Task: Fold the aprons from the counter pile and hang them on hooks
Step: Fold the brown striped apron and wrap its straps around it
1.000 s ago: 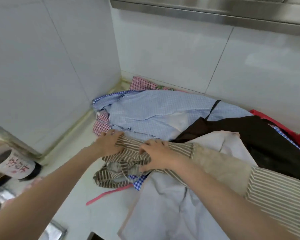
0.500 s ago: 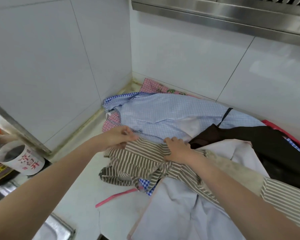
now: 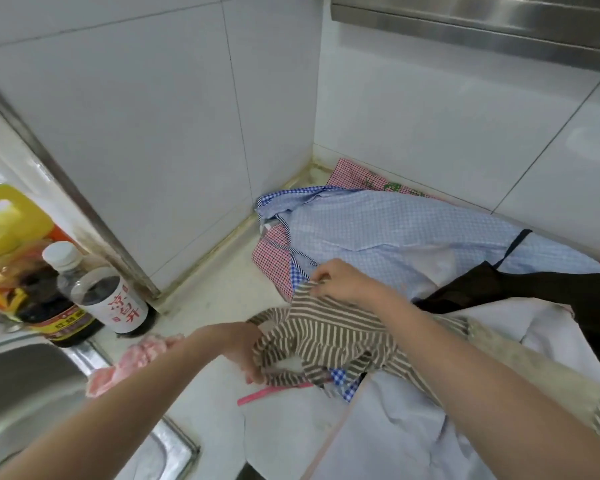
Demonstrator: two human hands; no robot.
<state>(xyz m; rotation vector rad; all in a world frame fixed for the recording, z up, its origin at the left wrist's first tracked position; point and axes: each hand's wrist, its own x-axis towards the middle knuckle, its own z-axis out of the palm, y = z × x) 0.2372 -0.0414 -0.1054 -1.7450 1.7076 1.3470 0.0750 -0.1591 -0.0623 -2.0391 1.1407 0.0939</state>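
A brown-and-white striped apron (image 3: 329, 336) is held by two bare hands on a pale counter (image 3: 208, 296) in a tiled kitchen corner. Its upper edge is pinched between thumb and fingertips of the right hand (image 3: 343, 280), at about 12 o'clock of the bunched cloth. Its lower left fold is gripped by the left hand (image 3: 243, 346), at about 9 o'clock, with the fingers curled into the fabric. The striped apron lies crumpled at the near-left edge of the pile, partly over a white apron (image 3: 413, 427) that is spread toward 5 o'clock.

Behind it, toward 1 o'clock, a light blue checked apron (image 3: 395, 230) is spread across the corner, with a red checked apron (image 3: 272, 256) showing beneath its left edge and again against the back wall. A dark brown apron (image 3: 541, 292) is draped at 3 o'clock, touching the white one. A small patch of bright blue checked cloth (image 3: 342, 382) is seen under the striped folds, and a pink strap (image 3: 267, 394) lies on the counter just below the left hand.

At 9 o'clock of the pile, well apart from it, a dark sauce bottle (image 3: 51, 306) and a white-labelled bottle (image 3: 115, 299) stand side by side beside a yellow jug (image 3: 7, 216). A crumpled pink cloth (image 3: 132, 360) rests at the rim of a steel sink (image 3: 21, 393) in the lower left. A steel hood (image 3: 482, 26) is seen at the top right.
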